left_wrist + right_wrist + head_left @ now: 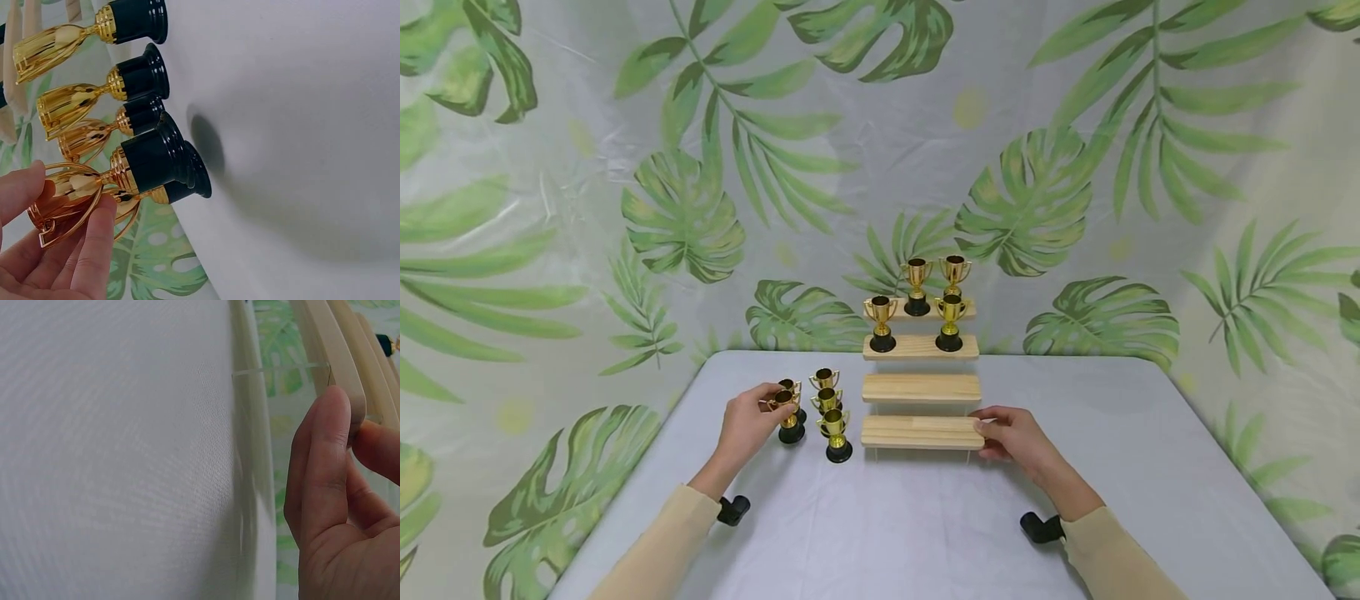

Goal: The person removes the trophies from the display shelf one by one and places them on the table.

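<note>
My left hand (747,429) grips a small gold trophy cup (153,159) by its bowl and handle. In the left wrist view its black base is raised off the tablecloth, apart from its shadow. Close behind it stands another trophy (197,175), partly hidden. Three more trophies stand in a column to the right, the nearest trophy (835,435) in front. At the right, my right hand (1018,440) pinches the right end of the lowest board (917,432) of a stepped wooden stand between thumb and fingers.
Two trophies, one a gold cup (917,279), stand on the top board; two more, including a yellowish cup (951,312), are on the board below. The third board (921,387) and lowest board hold no trophies. A white cloth (880,533) covers the table; a leaf-print curtain (880,167) hangs behind.
</note>
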Action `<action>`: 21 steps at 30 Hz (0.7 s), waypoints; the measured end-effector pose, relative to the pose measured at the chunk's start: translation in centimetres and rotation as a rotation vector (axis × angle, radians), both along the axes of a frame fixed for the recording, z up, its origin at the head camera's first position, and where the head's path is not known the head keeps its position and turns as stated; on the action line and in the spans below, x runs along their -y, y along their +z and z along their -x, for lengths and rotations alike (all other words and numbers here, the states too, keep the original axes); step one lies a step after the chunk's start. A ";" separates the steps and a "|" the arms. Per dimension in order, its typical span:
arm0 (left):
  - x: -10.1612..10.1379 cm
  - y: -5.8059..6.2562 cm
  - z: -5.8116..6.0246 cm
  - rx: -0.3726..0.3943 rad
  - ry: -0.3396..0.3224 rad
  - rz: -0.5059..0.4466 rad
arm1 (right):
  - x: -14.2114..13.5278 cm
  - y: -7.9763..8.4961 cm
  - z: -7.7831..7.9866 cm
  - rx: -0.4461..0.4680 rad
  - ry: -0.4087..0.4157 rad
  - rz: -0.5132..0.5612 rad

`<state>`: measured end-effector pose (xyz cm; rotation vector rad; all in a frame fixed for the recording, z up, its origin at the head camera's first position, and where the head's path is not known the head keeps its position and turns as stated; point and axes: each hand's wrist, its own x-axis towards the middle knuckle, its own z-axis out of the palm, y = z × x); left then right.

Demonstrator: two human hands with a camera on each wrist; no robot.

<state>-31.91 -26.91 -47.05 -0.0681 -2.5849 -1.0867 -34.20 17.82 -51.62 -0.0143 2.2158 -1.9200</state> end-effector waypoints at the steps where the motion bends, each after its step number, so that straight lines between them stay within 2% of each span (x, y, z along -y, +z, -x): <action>1: 0.0 -0.1 0.0 0.000 0.001 -0.003 | 0.0 0.0 0.0 -0.002 0.001 0.001; 8: -0.1 -0.4 0.2 0.001 -0.007 0.007 | 0.1 0.3 0.1 0.006 -0.003 0.003; 21: -0.2 -1.2 -0.3 0.018 -0.013 -0.003 | 0.1 0.0 -0.1 0.011 -0.009 -0.004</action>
